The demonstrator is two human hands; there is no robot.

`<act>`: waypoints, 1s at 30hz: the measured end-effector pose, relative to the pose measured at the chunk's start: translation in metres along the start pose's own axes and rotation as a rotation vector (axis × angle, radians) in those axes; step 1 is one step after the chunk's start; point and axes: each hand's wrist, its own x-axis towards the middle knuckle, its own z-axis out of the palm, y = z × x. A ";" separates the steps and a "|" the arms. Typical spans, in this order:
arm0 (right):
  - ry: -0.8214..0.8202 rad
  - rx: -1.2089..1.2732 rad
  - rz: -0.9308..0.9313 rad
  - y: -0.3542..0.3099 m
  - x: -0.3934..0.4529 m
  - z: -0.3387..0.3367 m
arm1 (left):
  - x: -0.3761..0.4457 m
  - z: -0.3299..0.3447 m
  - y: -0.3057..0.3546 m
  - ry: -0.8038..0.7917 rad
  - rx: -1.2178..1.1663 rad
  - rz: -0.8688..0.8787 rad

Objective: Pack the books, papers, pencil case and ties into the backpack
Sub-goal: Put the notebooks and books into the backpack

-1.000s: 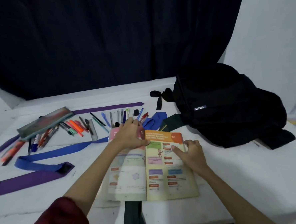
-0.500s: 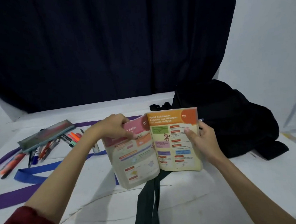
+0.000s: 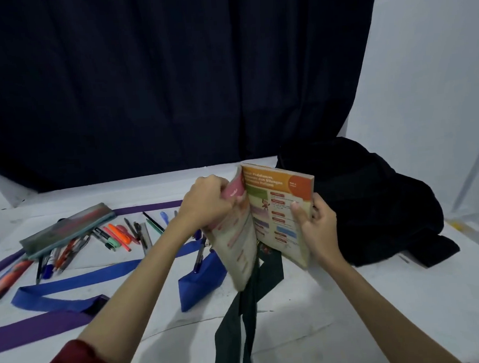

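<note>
Above counter (image 3: 310, 311), book (image 3: 279, 212) was raised upright between both hands, half folded; a second before it lay flat and open on counter. Left hand (image 3: 206, 205) gripped left pages, fingers curled round them; right hand (image 3: 317, 227) pinched right cover, thumb on page. Judged: closing book for packing. Backpack (image 3: 374, 201) sat just behind, opening not visible. Pencil case (image 3: 67, 229), pens (image 3: 115, 236), blue tie (image 3: 70, 284), purple tie (image 3: 31, 331), dark tie (image 3: 236, 330) lay unpacked on counter.

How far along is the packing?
Done: nothing visibly packed; whether the backpack is open or holds anything can't be seen. In hand: left hand and right hand grip a half-closed book above the table. Left: pencil case, loose pens, blue tie, purple tie, dark green tie.
</note>
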 end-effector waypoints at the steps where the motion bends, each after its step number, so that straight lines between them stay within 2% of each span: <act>1: -0.002 0.006 -0.001 0.000 0.002 -0.002 | 0.001 -0.003 0.003 -0.050 -0.100 -0.017; 5: -0.059 0.045 0.047 0.008 -0.001 -0.006 | -0.001 0.008 0.021 -0.265 -0.388 -0.023; 9: -0.191 0.141 0.145 0.015 -0.005 -0.010 | -0.006 0.041 0.024 -0.317 -0.588 -0.089; 12: -0.361 0.239 0.213 0.013 -0.004 -0.018 | -0.008 0.051 0.025 -0.341 -0.791 -0.165; 15: -0.486 0.088 0.211 0.006 -0.009 -0.021 | -0.008 0.056 0.032 -0.326 -1.009 -0.216; 18: -0.480 -0.090 0.181 0.011 -0.010 -0.020 | -0.004 0.056 0.034 -0.359 -1.156 -0.269; 21: -0.344 -0.063 0.211 0.014 -0.007 -0.021 | 0.004 0.059 0.023 -0.321 -1.127 -0.266; 24: -0.337 -0.026 0.252 0.013 -0.003 -0.024 | 0.015 0.072 0.001 -0.095 -0.830 -0.208; 26: -0.347 -0.025 0.244 0.011 -0.002 -0.025 | 0.021 0.082 -0.010 -0.131 -0.744 -0.159; 28: -0.319 -0.003 0.231 0.007 -0.001 -0.022 | 0.023 0.091 -0.014 -0.244 -0.792 -0.155; 30: -0.247 0.019 0.227 0.004 0.004 -0.019 | 0.027 0.099 -0.014 -0.246 -0.829 -0.153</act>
